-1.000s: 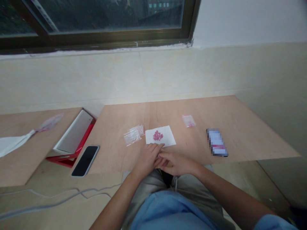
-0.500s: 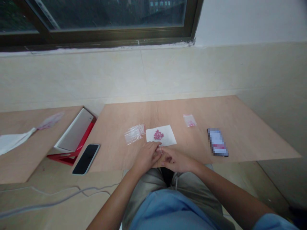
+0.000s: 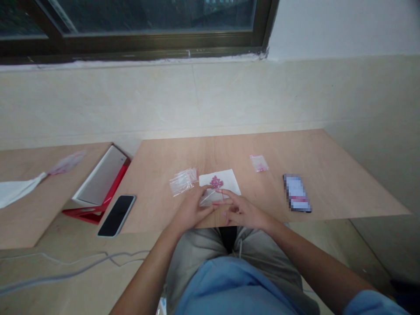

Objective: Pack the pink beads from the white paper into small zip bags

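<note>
Under a dark window, a plywood table (image 3: 278, 148) stands against a pale tiled wall. At its near edge a small clear bag (image 3: 210, 199) is held between both hands: the left hand (image 3: 190, 210) is closed on the bag's left side, fingers on top, and the right hand (image 3: 241, 211) is pinched on its right side, near what seems to be the red-lined mouth. The bag is raised slightly over the near edge of a white paper (image 3: 229, 180), on which a heap of pink beads (image 3: 216, 181) lies. Whether the mouth is already parted cannot be told.

The step in hand is judged to be opening the bag. It would best be done with the two thin walls rubbed apart just below the seal line, each wall pinched separately, and the pull kept short and sideways so the film is not torn. The bag should be kept low and clear of the heap, so the beads are not scattered off the paper.

A stack of spare bags (image 3: 182, 180) lies just left of the paper; a filled bag (image 3: 259, 163) lies well to the right, and a phone (image 3: 117, 209) on the left.
</note>
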Action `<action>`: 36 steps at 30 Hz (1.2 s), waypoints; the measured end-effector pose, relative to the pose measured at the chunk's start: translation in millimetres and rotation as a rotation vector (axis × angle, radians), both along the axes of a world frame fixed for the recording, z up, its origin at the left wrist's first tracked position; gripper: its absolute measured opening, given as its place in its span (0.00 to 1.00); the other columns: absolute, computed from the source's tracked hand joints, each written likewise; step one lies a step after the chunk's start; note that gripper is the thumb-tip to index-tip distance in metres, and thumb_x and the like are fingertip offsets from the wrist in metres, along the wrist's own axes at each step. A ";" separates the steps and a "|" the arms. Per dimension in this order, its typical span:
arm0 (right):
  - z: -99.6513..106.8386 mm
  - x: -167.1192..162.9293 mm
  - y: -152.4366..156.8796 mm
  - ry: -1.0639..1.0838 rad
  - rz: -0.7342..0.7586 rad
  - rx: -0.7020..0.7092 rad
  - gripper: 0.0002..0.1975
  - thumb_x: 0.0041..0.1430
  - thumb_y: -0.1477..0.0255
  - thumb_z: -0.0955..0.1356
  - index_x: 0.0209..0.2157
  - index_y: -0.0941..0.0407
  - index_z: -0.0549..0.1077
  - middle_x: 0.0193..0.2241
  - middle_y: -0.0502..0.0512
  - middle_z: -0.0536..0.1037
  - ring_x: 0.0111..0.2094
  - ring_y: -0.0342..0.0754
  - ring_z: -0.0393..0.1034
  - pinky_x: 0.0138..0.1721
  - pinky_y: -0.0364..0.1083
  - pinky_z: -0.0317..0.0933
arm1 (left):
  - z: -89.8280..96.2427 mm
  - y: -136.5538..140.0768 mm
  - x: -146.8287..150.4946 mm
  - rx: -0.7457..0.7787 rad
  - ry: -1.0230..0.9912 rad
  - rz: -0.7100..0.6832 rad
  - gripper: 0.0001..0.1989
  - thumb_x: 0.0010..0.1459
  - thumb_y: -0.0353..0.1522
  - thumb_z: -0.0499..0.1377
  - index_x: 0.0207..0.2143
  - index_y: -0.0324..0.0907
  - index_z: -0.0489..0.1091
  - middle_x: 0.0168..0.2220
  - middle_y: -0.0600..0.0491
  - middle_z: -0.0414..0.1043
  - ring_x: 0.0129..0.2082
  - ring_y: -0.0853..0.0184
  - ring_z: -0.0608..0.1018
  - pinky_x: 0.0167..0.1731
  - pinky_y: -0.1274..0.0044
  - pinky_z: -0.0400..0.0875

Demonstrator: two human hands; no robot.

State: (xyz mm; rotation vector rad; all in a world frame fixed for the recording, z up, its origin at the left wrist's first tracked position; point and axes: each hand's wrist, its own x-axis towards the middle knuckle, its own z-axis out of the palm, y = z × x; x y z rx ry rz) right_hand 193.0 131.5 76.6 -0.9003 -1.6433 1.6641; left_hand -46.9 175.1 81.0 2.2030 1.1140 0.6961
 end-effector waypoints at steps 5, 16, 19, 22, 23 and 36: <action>-1.2 5.1 6.0 0.130 -0.043 -0.027 0.33 0.64 0.67 0.69 0.66 0.45 0.53 0.60 0.62 0.69 0.30 0.42 0.75 0.31 0.44 0.74 | 0.4 9.4 -13.8 -0.152 -0.168 0.051 0.23 0.62 0.41 0.62 0.57 0.44 0.67 0.53 0.47 0.71 0.51 0.58 0.74 0.55 0.66 0.67; -6.0 9.5 9.1 0.198 -0.131 -0.150 0.33 0.64 0.64 0.69 0.65 0.45 0.53 0.58 0.64 0.72 0.20 0.38 0.71 0.17 0.38 0.63 | -3.1 16.1 -15.5 -0.439 -0.461 0.047 0.18 0.63 0.38 0.61 0.52 0.40 0.68 0.29 0.57 0.69 0.31 0.68 0.72 0.39 0.74 0.66; -6.5 8.6 9.6 0.188 -0.127 -0.147 0.33 0.64 0.66 0.69 0.66 0.45 0.53 0.60 0.65 0.71 0.20 0.37 0.70 0.19 0.39 0.65 | 0.8 14.8 -13.6 -0.456 -0.517 0.048 0.15 0.64 0.36 0.59 0.51 0.40 0.69 0.28 0.56 0.69 0.31 0.68 0.73 0.39 0.75 0.65; -4.2 6.3 10.6 0.241 -0.140 -0.118 0.33 0.62 0.67 0.70 0.65 0.45 0.55 0.61 0.64 0.69 0.22 0.38 0.70 0.25 0.42 0.70 | 3.4 12.5 -11.2 -0.446 -0.548 0.054 0.12 0.63 0.34 0.60 0.48 0.40 0.70 0.29 0.56 0.69 0.31 0.68 0.72 0.39 0.75 0.64; -3.2 5.8 11.2 0.258 -0.159 -0.107 0.32 0.61 0.67 0.71 0.64 0.46 0.58 0.61 0.63 0.69 0.24 0.39 0.71 0.27 0.44 0.71 | 4.0 11.7 -10.4 -0.434 -0.556 0.054 0.12 0.63 0.33 0.60 0.47 0.40 0.71 0.28 0.57 0.69 0.30 0.69 0.72 0.39 0.75 0.64; -8.5 11.8 13.8 0.247 -0.193 0.048 0.14 0.65 0.66 0.69 0.51 0.52 0.76 0.54 0.61 0.75 0.30 0.44 0.76 0.33 0.47 0.71 | 9.9 5.4 -7.7 -0.078 -0.322 0.208 0.17 0.63 0.34 0.59 0.53 0.43 0.68 0.36 0.53 0.67 0.36 0.66 0.71 0.41 0.74 0.65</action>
